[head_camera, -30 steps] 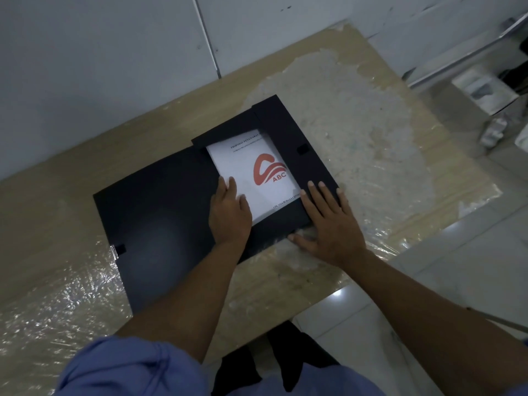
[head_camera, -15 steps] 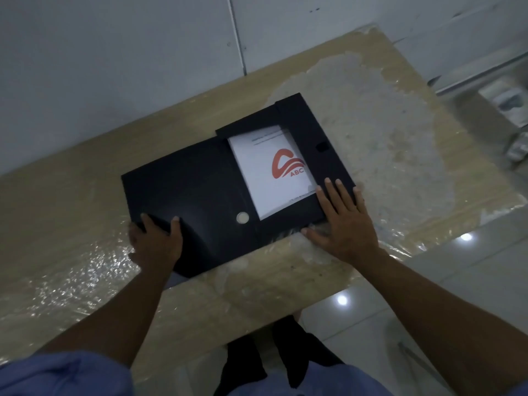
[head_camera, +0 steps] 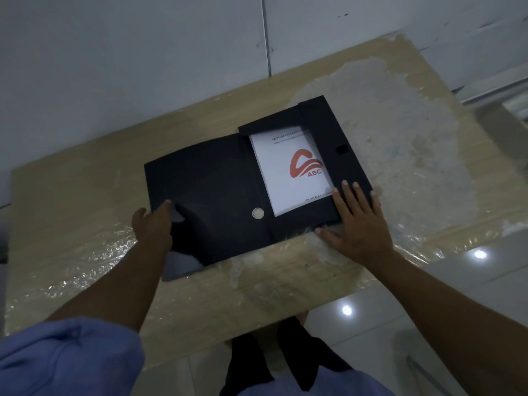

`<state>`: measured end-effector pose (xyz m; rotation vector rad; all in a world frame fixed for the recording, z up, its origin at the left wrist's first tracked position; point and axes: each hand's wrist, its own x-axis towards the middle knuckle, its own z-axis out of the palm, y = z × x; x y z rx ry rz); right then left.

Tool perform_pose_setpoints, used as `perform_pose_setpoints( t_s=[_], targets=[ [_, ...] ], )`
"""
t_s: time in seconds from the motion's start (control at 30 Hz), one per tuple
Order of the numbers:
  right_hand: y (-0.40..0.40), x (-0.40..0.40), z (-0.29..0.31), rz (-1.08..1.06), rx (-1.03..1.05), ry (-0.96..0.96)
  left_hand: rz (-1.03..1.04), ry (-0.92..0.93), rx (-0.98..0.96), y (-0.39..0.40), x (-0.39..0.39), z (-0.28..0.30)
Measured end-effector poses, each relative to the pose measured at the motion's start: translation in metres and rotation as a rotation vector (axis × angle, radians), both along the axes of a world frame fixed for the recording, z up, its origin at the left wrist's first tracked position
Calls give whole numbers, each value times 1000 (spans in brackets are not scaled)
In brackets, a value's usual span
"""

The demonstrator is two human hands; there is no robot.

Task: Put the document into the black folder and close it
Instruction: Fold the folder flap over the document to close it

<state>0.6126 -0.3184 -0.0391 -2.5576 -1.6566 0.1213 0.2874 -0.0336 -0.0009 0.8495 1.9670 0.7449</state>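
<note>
The black folder (head_camera: 217,178) lies on the table, its big left cover partly swung over the inside. The white document (head_camera: 288,172) with a red ABC logo sits in the folder, half covered by that flap. A round silver snap (head_camera: 258,213) shows on the cover. My left hand (head_camera: 154,224) grips the cover's near left corner, which is lifted off the table. My right hand (head_camera: 357,218) rests flat, fingers spread, on the folder's near right corner and the table.
The wooden table (head_camera: 400,155) is wrapped in crinkled clear plastic and stands against a pale wall (head_camera: 143,52). Its near edge runs below my arms, with a glossy tiled floor (head_camera: 428,310) beyond. The table's right edge is close to the folder.
My left hand left the document, took the cover's near left corner and swung the cover over the paper. The right hand stayed pressed on the near right corner.
</note>
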Motion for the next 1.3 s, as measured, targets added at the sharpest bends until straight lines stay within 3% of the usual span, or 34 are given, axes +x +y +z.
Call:
perform_pose_setpoints(
  t_s=[0.13, 0.37, 0.47, 0.6, 0.77, 0.83, 0.9, 1.0, 1.1, 1.2, 1.3],
  targets=[
    [1, 0, 3, -3, -8, 21, -69, 100, 38, 1, 7, 20],
    [4, -5, 8, -24, 13, 42, -268, 343, 311, -18, 36, 106],
    [5, -4, 10, -34, 0, 61, -430, 101, 211, -8, 50, 139],
    [4, 1, 12, -20, -39, 103, -842, -243, -1, -12, 90, 184],
    [2, 11, 39, 29, -65, 308, -1016, -309, 8, -40, 159, 178],
    [2, 10, 54, -86, 72, 467, -1055, -312, 58, -57, 185, 167],
    [8, 12, 77, -338, 372, 653, -1058, -313, 62, -72, 209, 152],
    [25, 16, 125, -495, 719, 792, -1094, -178, 59, -83, 233, 128],
    [43, 21, 160, -311, 837, 778, -1146, 30, 105, -88, 241, 102],
    [62, 20, 156, -110, 584, 706, -1202, 218, 138, -85, 236, 65],
    [70, 18, 113, -27, 256, 533, -1261, 353, 177, -88, 221, 32]
  ],
)
